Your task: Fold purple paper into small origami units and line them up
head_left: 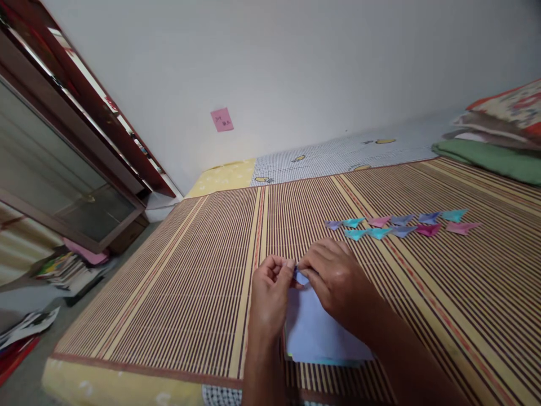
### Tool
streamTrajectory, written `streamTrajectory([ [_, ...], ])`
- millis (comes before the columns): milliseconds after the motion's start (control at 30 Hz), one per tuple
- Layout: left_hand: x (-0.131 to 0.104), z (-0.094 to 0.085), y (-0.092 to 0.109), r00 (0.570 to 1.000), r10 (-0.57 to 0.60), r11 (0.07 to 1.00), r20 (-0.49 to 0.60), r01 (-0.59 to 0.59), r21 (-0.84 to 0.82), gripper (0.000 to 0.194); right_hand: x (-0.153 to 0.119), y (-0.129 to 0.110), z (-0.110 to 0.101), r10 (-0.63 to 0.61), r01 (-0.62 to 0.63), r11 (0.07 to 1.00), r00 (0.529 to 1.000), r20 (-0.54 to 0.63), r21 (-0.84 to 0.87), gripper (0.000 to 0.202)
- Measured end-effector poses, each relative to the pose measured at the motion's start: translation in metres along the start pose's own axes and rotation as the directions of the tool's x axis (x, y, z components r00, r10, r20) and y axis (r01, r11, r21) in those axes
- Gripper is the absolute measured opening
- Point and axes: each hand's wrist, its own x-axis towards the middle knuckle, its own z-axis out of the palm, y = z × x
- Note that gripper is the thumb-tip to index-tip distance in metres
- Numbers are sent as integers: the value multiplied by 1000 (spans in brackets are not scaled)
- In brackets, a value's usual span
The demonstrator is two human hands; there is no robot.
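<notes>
Between my fingertips is a small folded piece of blue paper (301, 277), mostly covered by the fingers. My left hand (273, 287) pinches it from the left, thumb against forefinger. From the right, my right hand (333, 276) grips it with bent fingers. Just below both hands lies a stack of square paper sheets (325, 332), pale lavender on top with a turquoise edge showing underneath. Beyond my right hand, several folded paper pieces in two rows rest on the mat, among them a turquoise one (356, 234) and a magenta one (428, 229).
A striped bamboo mat (190, 282) covers the bed. Cushions (507, 115) and a green folded cloth (490, 159) are stacked at the right. A pink note (222, 119) hangs on the wall. To the left are a glass-paned door (63, 163) and piled books (63, 270).
</notes>
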Motion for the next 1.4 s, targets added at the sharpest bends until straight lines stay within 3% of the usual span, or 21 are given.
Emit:
streamTrajectory([
  [200,3,-9,-2,999,-27,993,-35,23,-119,34,0,2,-3,22,-22,1000,1000,-5,10,22],
  [400,4,-12,-6,991,-96,970,92,114,-213,33,0,2,-5,39,-38,999,999,-18,30,21],
  [667,5,-6,-8,984,-125,951,127,156,-268,36,-1,4,-3,40,-40,999,999,-10,0,19],
  [800,3,-3,-7,986,-121,963,118,146,-227,33,-2,6,-2,27,-27,1000,999,-18,-15,19],
  [1067,2,10,-15,995,-89,996,-34,88,-13,14,-1,6,5,-31,30,996,999,-11,-86,20],
  [1200,5,9,-21,992,-45,999,-117,46,9,14,-1,4,8,-25,25,997,1000,-9,-75,22],
  [1400,3,6,-13,999,-39,998,-35,37,-41,15,-2,7,8,20,-19,997,1000,10,-69,23],
])
